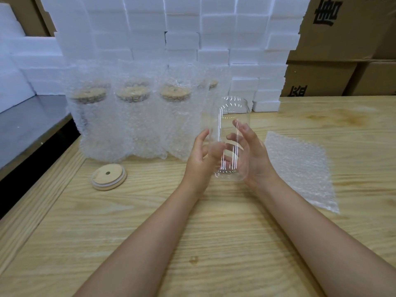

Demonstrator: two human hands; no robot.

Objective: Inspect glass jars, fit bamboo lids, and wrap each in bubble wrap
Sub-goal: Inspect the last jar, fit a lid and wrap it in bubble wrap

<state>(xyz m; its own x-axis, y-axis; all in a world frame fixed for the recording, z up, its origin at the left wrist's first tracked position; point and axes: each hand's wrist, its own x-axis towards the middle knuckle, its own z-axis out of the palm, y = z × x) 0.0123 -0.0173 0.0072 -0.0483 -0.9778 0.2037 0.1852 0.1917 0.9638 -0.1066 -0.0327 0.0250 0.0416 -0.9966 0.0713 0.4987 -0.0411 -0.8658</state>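
Nearest to me are the two forearms, reaching out over the table (214, 243). Between the hands, lifted off the wood, is the jar (230, 133). It stands roughly upright with its long axis running up and slightly away from me, base low and open mouth on top.

My left hand (200, 159) grasps its lower part, thumb up and fingers curled round the far side. My right hand (252, 157) is not clenched: its palm and nearly straight, spread fingers press against the jar's other side. The glass is streaked with glare, so I cannot judge its finish; I take this as the inspection step, with no lid fitted yet.

The lid (108, 177) lies flat on the table, well to the left of the jar and somewhat nearer me. The left hand is the closer one for fetching it. The bubble wrap (300, 168) lies flat on the right, just beyond my right hand.

Behind these stand wrapped jars (132, 116) in a row, lids on. Farther back are foam blocks (182, 39) and boxes (334, 39).
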